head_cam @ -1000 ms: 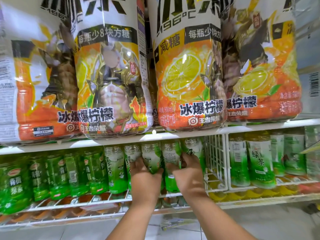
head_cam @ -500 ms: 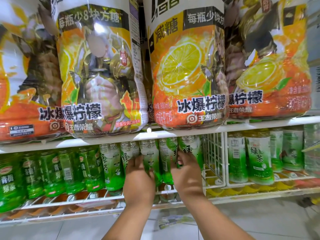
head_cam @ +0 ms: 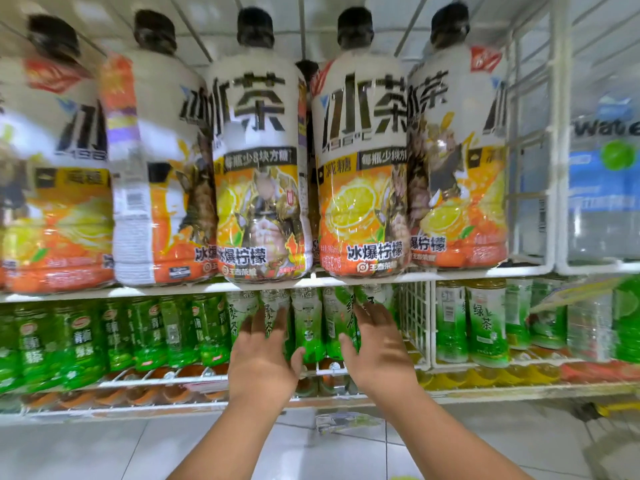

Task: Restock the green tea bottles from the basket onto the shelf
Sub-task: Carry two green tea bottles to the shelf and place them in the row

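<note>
Nearest: your two forearms rise from the bottom edge toward the lower shelf (head_cam: 145, 382). Basket not in view; a green sliver at the very bottom edge cannot be identified.

Left hand (head_cam: 260, 362): fingers spread, palm against the fronts of the tea bottles (head_cam: 309, 327), clamped on nothing. Right hand (head_cam: 378, 355): also spread, fingertips laid on the rightmost bottles of that group, thumb toward the left hand. Neither hand encloses a bottle. Motion blur on both hands, so exact contact per finger cannot be told.

Task item: the pale-labelled green tea bottles stand upright in a tight row on the lower shelf, directly behind your hands, just left of a white wire divider (head_cam: 414, 318). Judgement: you are squaring up bottles already placed.

Further out: darker green bottles (head_cam: 83, 341) fill the shelf to the left; more tea (head_cam: 486, 322) stands right of the divider. Above, large lemon tea bottles (head_cam: 360, 174) sit at the upper shelf's front lip.

Risks:
- Uneven push from flat palms could tip a tall narrow bottle backward into the row.
- Shoving right could jam bottles against the divider.
- Lifting your hands carelessly could knock the lemon tea overhead.
</note>
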{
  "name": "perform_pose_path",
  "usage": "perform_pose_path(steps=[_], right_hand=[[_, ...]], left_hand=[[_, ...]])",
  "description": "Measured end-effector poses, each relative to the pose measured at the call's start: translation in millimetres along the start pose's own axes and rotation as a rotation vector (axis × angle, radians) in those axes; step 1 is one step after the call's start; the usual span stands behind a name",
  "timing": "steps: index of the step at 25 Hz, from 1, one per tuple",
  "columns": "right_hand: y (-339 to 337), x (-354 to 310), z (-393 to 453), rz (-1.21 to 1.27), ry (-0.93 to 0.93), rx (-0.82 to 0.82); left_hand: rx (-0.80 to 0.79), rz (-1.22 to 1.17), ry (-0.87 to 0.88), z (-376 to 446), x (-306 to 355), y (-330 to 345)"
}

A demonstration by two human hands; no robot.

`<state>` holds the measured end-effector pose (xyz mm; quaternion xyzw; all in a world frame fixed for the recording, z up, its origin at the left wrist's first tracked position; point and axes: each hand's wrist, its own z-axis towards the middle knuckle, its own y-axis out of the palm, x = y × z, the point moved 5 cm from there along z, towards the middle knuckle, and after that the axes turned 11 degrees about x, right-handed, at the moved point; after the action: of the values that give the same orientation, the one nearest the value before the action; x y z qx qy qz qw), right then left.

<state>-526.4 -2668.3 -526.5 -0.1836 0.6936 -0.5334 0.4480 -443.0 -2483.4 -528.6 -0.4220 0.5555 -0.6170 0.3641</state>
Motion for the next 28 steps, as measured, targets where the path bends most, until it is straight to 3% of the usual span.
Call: perform_pose_path(steps=[4, 12, 21, 28], right_hand=[[-34, -10, -22, -0.104, -0.147, 0.011], [-118, -24, -90, -0.192, -0.368, 0.028], [-212, -36, -201, -0.248, -0.330, 0.120], [-300, -45, -337, -0.225, -0.228, 0.166]], left_hand=[[0.128, 0.081, 0.054, -33, 11, -49], [0.179, 0.039, 0.045, -111, 38, -138], [0.230, 0.026, 0.109, -204, 61, -224], [0.234, -0.054, 0.159, -325, 60, -319]])
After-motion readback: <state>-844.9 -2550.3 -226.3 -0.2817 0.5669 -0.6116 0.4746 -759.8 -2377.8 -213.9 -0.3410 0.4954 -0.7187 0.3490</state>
